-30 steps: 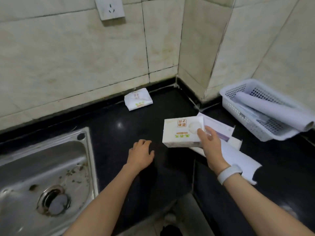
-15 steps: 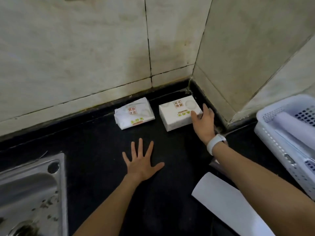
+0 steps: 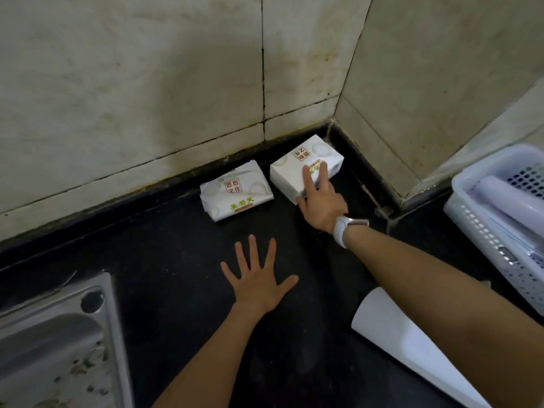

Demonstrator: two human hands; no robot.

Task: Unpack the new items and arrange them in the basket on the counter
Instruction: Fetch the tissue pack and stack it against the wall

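Two white tissue packs lie on the black counter against the back wall. The left tissue pack [image 3: 235,194] sits alone. The right tissue pack [image 3: 297,166] lies in the wall corner. My right hand [image 3: 322,201], with a white watch on the wrist, rests on this pack with its fingers laid on top and the thumb at the near edge. My left hand [image 3: 257,279] lies flat on the counter, fingers spread, holding nothing. The white plastic basket [image 3: 482,231] stands at the right edge with a white paper roll [image 3: 512,192] inside.
A steel sink [image 3: 59,343] fills the lower left corner. A white sheet of paper [image 3: 412,348] lies on the counter under my right forearm. Tiled walls close off the back and right of the counter.
My right hand carried the tissue pack from mid-air to the counter corner beside the other pack, then slid onto its top. My left hand flattened and spread its fingers.
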